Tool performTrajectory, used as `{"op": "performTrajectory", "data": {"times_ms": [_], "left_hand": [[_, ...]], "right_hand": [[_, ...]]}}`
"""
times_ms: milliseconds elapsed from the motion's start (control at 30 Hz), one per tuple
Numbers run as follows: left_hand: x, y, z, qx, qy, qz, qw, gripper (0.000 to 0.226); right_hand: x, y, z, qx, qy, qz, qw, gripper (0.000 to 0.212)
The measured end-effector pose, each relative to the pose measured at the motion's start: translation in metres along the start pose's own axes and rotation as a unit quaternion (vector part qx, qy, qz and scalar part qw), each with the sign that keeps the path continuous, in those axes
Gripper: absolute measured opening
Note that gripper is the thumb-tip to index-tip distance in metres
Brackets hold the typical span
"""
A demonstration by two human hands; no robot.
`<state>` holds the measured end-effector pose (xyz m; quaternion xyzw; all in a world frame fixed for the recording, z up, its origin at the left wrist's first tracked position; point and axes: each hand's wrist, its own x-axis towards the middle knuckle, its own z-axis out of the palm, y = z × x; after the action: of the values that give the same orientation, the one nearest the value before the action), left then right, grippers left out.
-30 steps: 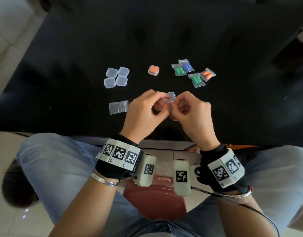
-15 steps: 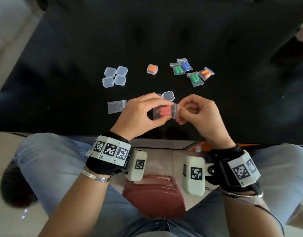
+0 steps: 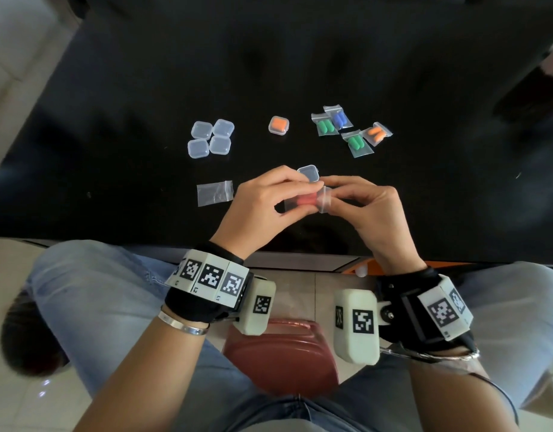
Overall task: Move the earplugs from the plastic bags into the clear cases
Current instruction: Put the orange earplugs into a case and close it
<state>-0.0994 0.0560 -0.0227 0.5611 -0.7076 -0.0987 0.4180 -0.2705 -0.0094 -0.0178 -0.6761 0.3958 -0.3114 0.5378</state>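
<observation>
Both hands hold a small plastic bag of red earplugs (image 3: 306, 201) just above the black table (image 3: 113, 88). My left hand (image 3: 262, 204) pinches its left end, my right hand (image 3: 365, 207) pinches the open right end. An open clear case (image 3: 309, 172) lies right behind my fingers. Farther back sit several empty clear cases (image 3: 210, 138), a closed case with orange earplugs (image 3: 278, 125), and bags of green (image 3: 325, 126), blue (image 3: 339, 118), green (image 3: 356, 142) and orange (image 3: 376, 134) earplugs.
An empty flat plastic bag (image 3: 214, 193) lies left of my left hand. The table's near edge runs just below my wrists, above my lap. A dark object (image 3: 531, 88) stands at the far right of the table.
The hands spread apart with the red earplug bag stretched between them, then came closer again; the right fingers now work at the bag's mouth.
</observation>
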Motion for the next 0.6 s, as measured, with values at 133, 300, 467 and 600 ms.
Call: {"op": "performTrajectory", "data": {"times_ms": [133,300,467,600], "left_hand": [[-0.001,0.001,0.004,0.03,0.008,0.008,0.999,0.032],[0.0,0.002,0.003,-0.006,0.014,-0.007,1.0,0.031],[-0.001,0.002,0.011,0.025,0.017,-0.035,0.999,0.033],[-0.004,-0.001,0.015,0.004,0.019,-0.061,0.998,0.036]], "right_hand": [[-0.001,0.001,-0.001,-0.006,0.0,0.022,1.0,0.011],[-0.001,0.001,-0.001,0.019,-0.025,0.039,0.999,0.011],[0.004,0.001,0.001,-0.014,-0.016,0.025,0.999,0.012],[0.007,0.006,0.005,-0.038,-0.03,0.031,0.998,0.008]]}}
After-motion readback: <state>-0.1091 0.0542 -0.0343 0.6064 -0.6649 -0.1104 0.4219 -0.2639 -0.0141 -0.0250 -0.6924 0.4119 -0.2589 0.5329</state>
